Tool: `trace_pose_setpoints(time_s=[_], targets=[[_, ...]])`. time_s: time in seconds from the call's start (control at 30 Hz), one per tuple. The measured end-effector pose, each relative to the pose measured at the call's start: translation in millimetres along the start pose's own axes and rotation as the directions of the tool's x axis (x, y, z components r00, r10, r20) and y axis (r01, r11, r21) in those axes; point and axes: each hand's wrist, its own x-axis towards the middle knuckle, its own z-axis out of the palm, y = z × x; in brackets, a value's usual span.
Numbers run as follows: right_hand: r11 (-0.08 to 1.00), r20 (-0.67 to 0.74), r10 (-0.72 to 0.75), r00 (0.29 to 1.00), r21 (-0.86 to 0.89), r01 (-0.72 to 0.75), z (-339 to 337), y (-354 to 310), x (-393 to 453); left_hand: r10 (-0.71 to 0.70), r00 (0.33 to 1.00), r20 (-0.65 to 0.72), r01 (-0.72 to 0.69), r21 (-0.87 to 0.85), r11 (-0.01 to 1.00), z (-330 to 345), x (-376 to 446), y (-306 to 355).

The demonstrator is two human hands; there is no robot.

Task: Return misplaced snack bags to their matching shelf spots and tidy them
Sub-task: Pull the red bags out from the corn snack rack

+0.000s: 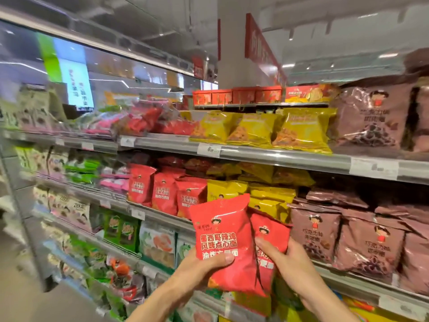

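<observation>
Two red snack bags are held up in front of the middle shelf. My left hand (204,267) grips the front red bag (224,238) at its lower left, thumb across its face. My right hand (286,263) grips the second red bag (271,233), which is tucked behind the first. Matching red bags (166,194) stand in a row on the middle shelf to the upper left. Yellow bags (267,194) sit directly behind the held bags.
Brown bags (348,238) fill the shelf to the right. The upper shelf (278,154) carries yellow bags (262,129), red and pink bags at left, and large brown bags at right. Green and mixed bags fill the lower left shelves.
</observation>
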Motion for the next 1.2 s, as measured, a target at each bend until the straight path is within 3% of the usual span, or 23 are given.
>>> trace_pose_setpoints(time_s=[0.2, 0.53, 1.2], targets=[[0.997, 0.039, -0.075, 0.996, 0.022, 0.074, 25.7, -18.6, 52.2, 0.032, 0.998, -0.057, -0.032, 0.000, 0.999, -29.5, 28.8, 27.3], [0.997, 0.121, -0.068, 0.990, -0.016, 0.070, 92.8, -17.1, 120.1, 0.032, 0.991, -0.129, -0.029, 0.026, 0.999, -102.5, 64.8, 44.5], [0.993, -0.218, -0.088, 0.972, -0.098, 0.068, 305.7, -43.2, 182.2, 0.080, 0.981, 0.177, -0.104, 0.131, 0.986, -337.4, 144.9, 85.8]])
